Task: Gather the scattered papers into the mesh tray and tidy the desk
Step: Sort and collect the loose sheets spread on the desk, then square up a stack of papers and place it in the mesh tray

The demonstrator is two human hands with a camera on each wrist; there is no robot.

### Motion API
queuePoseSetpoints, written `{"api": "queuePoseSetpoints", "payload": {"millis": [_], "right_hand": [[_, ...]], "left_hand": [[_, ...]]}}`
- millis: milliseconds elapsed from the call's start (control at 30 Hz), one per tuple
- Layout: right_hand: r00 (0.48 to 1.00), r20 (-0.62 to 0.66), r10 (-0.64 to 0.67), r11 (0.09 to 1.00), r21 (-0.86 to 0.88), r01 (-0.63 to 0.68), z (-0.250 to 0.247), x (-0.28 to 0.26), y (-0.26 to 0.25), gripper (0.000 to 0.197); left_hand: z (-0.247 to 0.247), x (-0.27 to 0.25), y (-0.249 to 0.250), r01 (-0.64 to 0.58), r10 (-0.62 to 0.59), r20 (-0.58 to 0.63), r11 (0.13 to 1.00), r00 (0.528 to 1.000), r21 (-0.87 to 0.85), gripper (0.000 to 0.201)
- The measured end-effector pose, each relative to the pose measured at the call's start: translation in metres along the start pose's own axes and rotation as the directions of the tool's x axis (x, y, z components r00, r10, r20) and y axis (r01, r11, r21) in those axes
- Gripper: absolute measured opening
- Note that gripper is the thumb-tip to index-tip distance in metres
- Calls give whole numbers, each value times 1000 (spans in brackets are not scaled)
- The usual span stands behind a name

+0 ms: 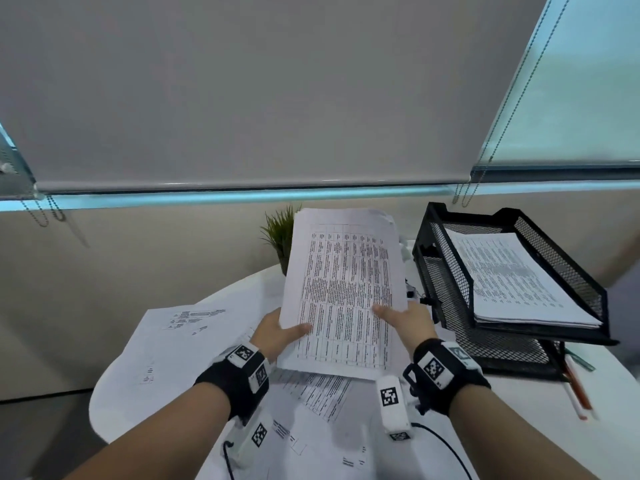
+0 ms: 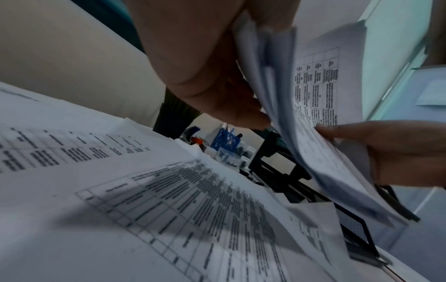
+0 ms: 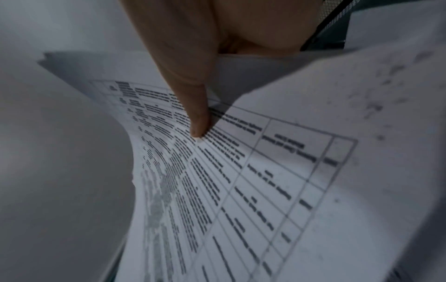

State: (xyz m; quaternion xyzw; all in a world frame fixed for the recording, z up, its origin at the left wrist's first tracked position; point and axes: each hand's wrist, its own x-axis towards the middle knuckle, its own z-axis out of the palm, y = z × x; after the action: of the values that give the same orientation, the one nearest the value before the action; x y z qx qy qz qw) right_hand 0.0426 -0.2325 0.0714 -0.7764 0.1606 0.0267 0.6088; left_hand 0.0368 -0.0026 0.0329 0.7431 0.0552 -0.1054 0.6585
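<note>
A stack of printed papers [image 1: 343,289] is held up above the white desk [image 1: 114,393], tilted away from me. My left hand [image 1: 277,332] grips its lower left edge, thumb on top and fingers behind. My right hand [image 1: 407,318] grips the lower right edge the same way. The left wrist view shows the stack [image 2: 311,118] fanned at its edge between my left hand [image 2: 217,85] and my right hand [image 2: 386,145]. The right wrist view shows my thumb [image 3: 193,106] pressed on the top sheet [image 3: 241,181]. The black mesh tray [image 1: 453,271] stands at the right, with papers [image 1: 512,278] in its top tier.
More loose sheets [image 1: 180,341] lie spread over the desk below the stack. A small green plant [image 1: 280,230] stands behind the papers. Pens [image 1: 576,389] lie right of the tray. A blue pen holder [image 2: 226,141] and small desk items sit behind the sheets.
</note>
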Motion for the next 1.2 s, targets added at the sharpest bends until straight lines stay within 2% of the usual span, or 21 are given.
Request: {"api": "queuePoseSetpoints", "payload": {"millis": [67,167,233,433,533,600,667,800,967,1033,1200], "right_hand": [[1000,-21,7,1000,-14,-7,-15,6,-3,54],[1000,-7,-11,998,-54,11,-37,11,-6,35],[999,-12,-44,997,-61,44,-54,13,-8,31],[992,-52,-117,975,-193,105,-115,6,-6,49],[983,-92,-157,957,-260,128,-151,5,-5,59],[980,-113,-167,943,-309,125,-175,10,-7,57],[976,-144,-166,931,-348,107,-201,19,-7,55],[955,-228,-192,907,-412,84,-250,44,-1,57],[936,-295,-192,899,-435,47,-297,84,13,62],[942,-281,-185,886,-463,37,-306,97,21,62],[969,-192,-157,834,-551,26,-305,110,35,61]], "left_hand": [[8,-2,-4,11,-13,71,999,997,35,48],[25,-1,-2,1,-6,104,999,995,48,47],[41,3,10,-15,13,87,1000,996,20,41],[100,14,62,-15,17,77,1000,997,-26,38],[138,18,87,4,-1,136,1000,991,-20,34],[166,20,104,16,-26,195,999,980,52,25],[194,24,118,-19,-20,226,985,974,169,25],[245,40,137,-84,27,197,954,980,289,35],[291,54,142,-80,35,152,951,988,298,46],[303,57,138,-89,38,146,927,989,365,50],[313,56,123,-84,30,98,786,995,612,41]]}}
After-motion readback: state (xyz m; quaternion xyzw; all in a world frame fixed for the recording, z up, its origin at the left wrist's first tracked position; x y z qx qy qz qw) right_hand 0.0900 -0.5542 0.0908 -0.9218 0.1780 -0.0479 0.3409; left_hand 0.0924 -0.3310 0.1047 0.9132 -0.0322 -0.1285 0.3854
